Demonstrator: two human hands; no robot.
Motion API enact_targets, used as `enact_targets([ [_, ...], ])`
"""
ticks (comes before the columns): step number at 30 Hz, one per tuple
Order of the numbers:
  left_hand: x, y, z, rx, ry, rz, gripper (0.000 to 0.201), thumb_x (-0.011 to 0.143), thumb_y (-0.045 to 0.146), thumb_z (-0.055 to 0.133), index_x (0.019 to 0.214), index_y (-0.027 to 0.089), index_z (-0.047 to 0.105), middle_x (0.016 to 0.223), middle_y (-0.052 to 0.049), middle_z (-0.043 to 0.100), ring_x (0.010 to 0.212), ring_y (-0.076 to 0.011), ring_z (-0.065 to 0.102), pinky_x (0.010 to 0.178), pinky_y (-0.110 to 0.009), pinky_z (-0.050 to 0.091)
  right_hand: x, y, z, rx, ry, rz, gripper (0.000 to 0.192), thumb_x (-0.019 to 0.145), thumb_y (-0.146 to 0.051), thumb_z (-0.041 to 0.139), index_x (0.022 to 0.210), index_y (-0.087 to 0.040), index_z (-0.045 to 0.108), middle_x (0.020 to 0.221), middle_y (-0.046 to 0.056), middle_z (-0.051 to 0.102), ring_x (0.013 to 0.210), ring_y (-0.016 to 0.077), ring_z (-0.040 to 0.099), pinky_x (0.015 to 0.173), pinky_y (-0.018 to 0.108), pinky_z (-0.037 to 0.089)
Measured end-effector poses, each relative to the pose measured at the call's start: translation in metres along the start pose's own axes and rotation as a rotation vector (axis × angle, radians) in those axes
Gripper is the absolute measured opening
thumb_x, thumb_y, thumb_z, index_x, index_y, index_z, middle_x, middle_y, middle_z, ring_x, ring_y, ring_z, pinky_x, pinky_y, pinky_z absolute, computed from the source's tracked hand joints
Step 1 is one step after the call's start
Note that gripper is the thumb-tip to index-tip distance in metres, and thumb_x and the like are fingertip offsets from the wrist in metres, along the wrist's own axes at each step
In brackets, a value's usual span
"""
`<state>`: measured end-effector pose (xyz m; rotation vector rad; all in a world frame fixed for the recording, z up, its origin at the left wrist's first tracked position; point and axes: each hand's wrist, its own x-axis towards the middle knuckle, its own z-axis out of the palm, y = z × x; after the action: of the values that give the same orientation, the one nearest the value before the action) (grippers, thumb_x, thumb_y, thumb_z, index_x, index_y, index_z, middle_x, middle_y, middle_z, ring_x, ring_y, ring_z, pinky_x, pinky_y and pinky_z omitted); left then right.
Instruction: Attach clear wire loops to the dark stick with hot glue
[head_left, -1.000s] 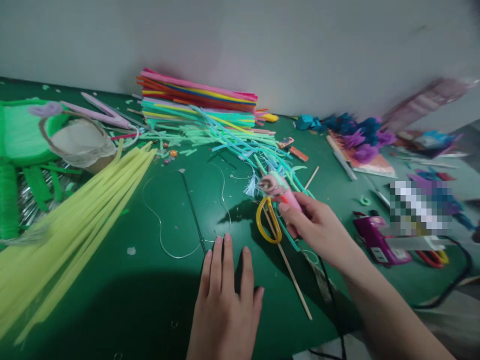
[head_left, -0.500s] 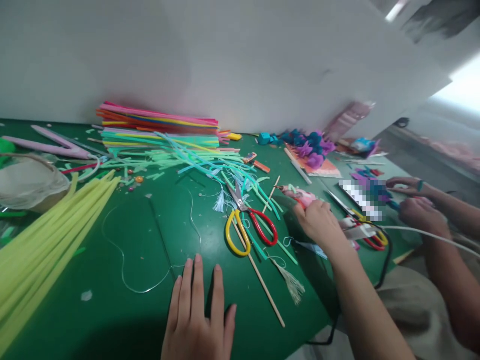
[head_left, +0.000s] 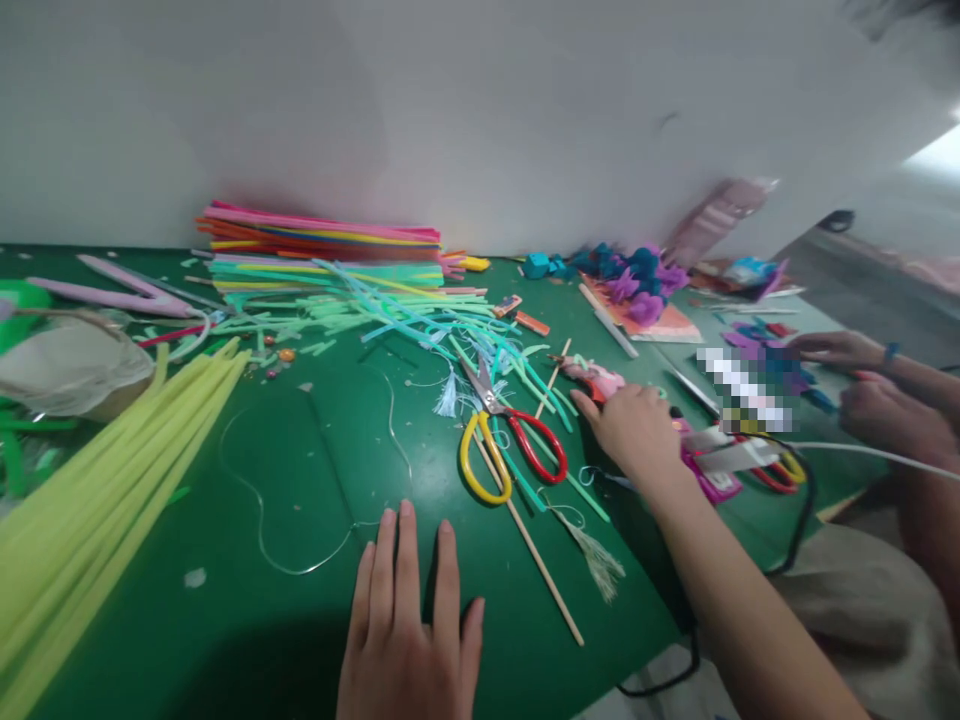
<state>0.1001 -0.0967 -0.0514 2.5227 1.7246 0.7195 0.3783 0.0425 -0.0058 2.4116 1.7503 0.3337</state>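
Note:
My left hand (head_left: 412,620) lies flat on the green table (head_left: 300,640), fingers spread, nothing held. Its fingertips are by a loop of thin clear thread (head_left: 262,530). Further right, my right hand (head_left: 637,435) is closed over a pink glue gun (head_left: 592,375) whose dark nozzle points left; the fingers are partly hidden. Between the hands lie scissors (head_left: 487,400) with one yellow and one red handle, slightly spread. A wooden stick (head_left: 540,570) passes under them. A pale tassel (head_left: 596,560) and a light blue tassel (head_left: 448,395) lie close by.
Pipe-cleaner bundles (head_left: 322,245) lie along the wall, yellow-green ones (head_left: 112,510) at left. A lilac pair of tongs (head_left: 142,295) and a bag-lined container (head_left: 75,360) stand far left. At right, a co-worker's hands (head_left: 885,400) work near purple and blue pieces, other scissors (head_left: 780,470) and cables.
The view has shifted slightly, moving the table's things a little to the right. My right hand stays over the glue gun, and more of a magenta part shows beside its wrist. My left hand stays flat.

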Motion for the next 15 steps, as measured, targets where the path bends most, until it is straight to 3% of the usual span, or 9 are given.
enact_targets([
  [2, 0.001, 0.001, -0.003, 0.011, -0.016, -0.009, 0.057, 0.092, 0.037, 0.058, 0.142, 0.013, 0.048, 0.154, -0.026, 0.037, 0.140, -0.0405, 0.038, 0.105, -0.057, 0.044, -0.019, -0.008, -0.018, 0.022, 0.058, -0.015, 0.063, 0.096, -0.046, 0.043, 0.115, 0.013, 0.051, 0.109, 0.040, 0.054, 0.112, 0.0479, 0.049, 0.090, 0.057, 0.039],
  [4, 0.002, 0.002, -0.005, 0.038, -0.029, -0.006, 0.057, 0.092, 0.037, 0.057, 0.143, 0.013, 0.047, 0.153, -0.027, 0.039, 0.141, -0.0397, 0.038, 0.104, -0.055, 0.046, -0.043, -0.023, -0.040, 0.297, 0.237, -0.248, 0.056, 0.094, -0.044, 0.052, 0.128, 0.000, 0.049, 0.122, 0.029, 0.055, 0.120, 0.0409, 0.048, 0.099, 0.054, 0.039],
  [5, 0.002, 0.001, -0.006, 0.054, -0.031, 0.003, 0.057, 0.092, 0.037, 0.057, 0.143, 0.013, 0.046, 0.152, -0.027, 0.039, 0.141, -0.0397, 0.038, 0.103, -0.055, 0.047, -0.056, -0.034, -0.051, 0.473, 0.259, -0.371, 0.051, 0.094, -0.042, 0.054, 0.132, -0.008, 0.048, 0.126, 0.023, 0.056, 0.122, 0.0353, 0.049, 0.101, 0.050, 0.041],
  [7, 0.001, 0.000, -0.006, 0.085, -0.031, 0.029, 0.059, 0.092, 0.036, 0.057, 0.143, 0.011, 0.045, 0.152, -0.029, 0.037, 0.140, -0.0404, 0.039, 0.102, -0.054, 0.049, -0.080, -0.058, -0.069, 0.705, 0.178, -0.650, 0.034, 0.096, -0.033, 0.053, 0.127, -0.018, 0.054, 0.122, 0.014, 0.060, 0.115, 0.0260, 0.054, 0.098, 0.043, 0.047],
  [9, -0.002, -0.001, -0.005, 0.097, -0.026, 0.065, 0.058, 0.091, 0.034, 0.057, 0.142, 0.008, 0.045, 0.151, -0.031, 0.038, 0.140, -0.0409, 0.039, 0.101, -0.053, 0.050, -0.097, -0.082, -0.077, 0.830, 0.078, -0.855, 0.021, 0.097, -0.023, 0.050, 0.114, -0.021, 0.062, 0.117, 0.010, 0.062, 0.110, 0.0213, 0.056, 0.098, 0.040, 0.049],
  [12, -0.006, -0.001, -0.003, 0.082, 0.003, 0.050, 0.053, 0.092, 0.027, 0.054, 0.139, 0.005, 0.046, 0.145, -0.029, 0.046, 0.140, -0.0399, 0.039, 0.105, -0.054, 0.047, -0.106, -0.109, -0.074, 0.909, -0.037, -0.956, 0.025, 0.098, -0.015, 0.044, 0.110, -0.017, 0.066, 0.112, 0.010, 0.064, 0.106, 0.0202, 0.055, 0.095, 0.037, 0.051],
  [15, -0.007, -0.001, -0.004, 0.066, 0.001, 0.056, 0.049, 0.092, 0.027, 0.053, 0.136, 0.007, 0.050, 0.142, -0.026, 0.050, 0.139, -0.0392, 0.040, 0.104, -0.054, 0.047, -0.102, -0.121, -0.061, 0.934, -0.009, -0.977, 0.030, 0.096, -0.011, 0.041, 0.110, -0.014, 0.067, 0.109, 0.011, 0.066, 0.102, 0.0208, 0.054, 0.091, 0.038, 0.053],
])
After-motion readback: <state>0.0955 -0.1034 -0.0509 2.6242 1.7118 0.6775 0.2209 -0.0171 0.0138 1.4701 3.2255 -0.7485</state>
